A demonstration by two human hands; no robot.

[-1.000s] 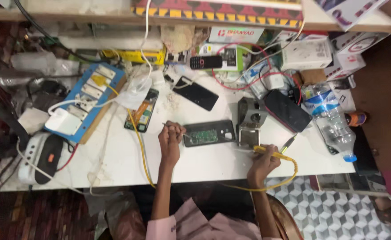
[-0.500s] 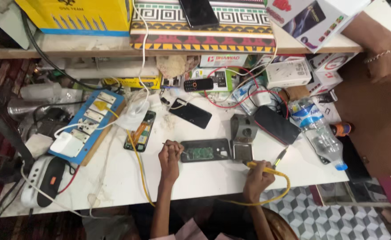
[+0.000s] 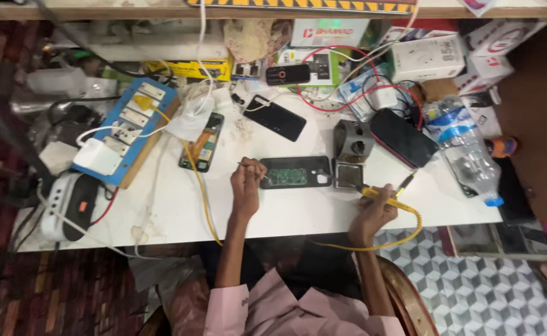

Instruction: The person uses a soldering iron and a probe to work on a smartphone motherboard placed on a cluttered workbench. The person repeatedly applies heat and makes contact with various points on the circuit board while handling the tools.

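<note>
Crowded white bench (image 3: pixel 286 214): right hand (image 3: pixel 373 211) gripping yellow soldering iron (image 3: pixel 385 198) could scorch the opened phone (image 3: pixel 295 172) that left hand (image 3: pixel 248 180), closed on a thin tool (image 3: pixel 243 164), steadies.

single head cam, looking steeply down from above the white table (image 3: pixel 161 211), far enough to show its full width, shelf beyond it at frame top, tiled floor below-right
</note>
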